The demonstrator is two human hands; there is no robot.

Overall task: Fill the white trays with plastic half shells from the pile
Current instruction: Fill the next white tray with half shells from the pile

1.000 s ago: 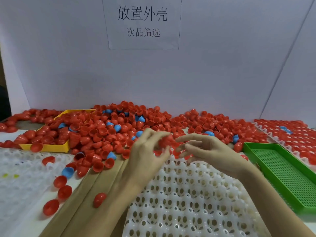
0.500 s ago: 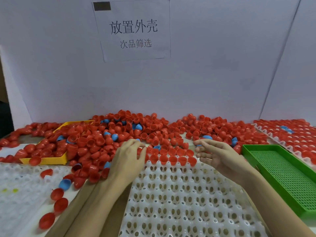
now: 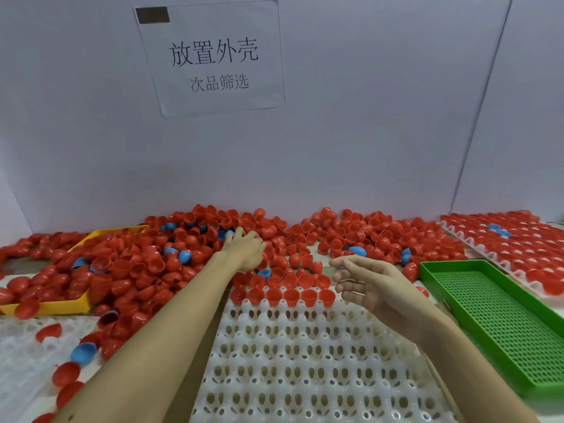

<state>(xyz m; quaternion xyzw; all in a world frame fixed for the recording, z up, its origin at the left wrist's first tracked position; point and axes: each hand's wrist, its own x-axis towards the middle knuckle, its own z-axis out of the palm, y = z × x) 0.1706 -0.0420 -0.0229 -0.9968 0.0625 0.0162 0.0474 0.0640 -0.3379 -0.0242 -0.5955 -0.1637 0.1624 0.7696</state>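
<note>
A big pile of red half shells (image 3: 171, 264), with a few blue ones mixed in, lies along the back wall. The white tray (image 3: 305, 370) sits in front of me, and only its far row of red shells (image 3: 283, 296) is filled. My left hand (image 3: 244, 248) reaches deep into the pile, its fingertips resting on shells next to a blue shell (image 3: 224, 235). My right hand (image 3: 369, 285) hovers over the tray's far right corner. Its fingers are loosely spread and point left, holding nothing I can see.
A yellow tray (image 3: 45, 306) half buried in shells stands at the left, with another white tray (image 3: 21, 361) in front of it. A green mesh tray (image 3: 503, 325) lies at the right, and a filled tray (image 3: 518, 239) is behind it. Loose shells (image 3: 65, 374) lie at the front left.
My left hand moved from the tray's far edge forward into the pile. My right hand drew back a little and opened its fingers. The camera tilted up.
</note>
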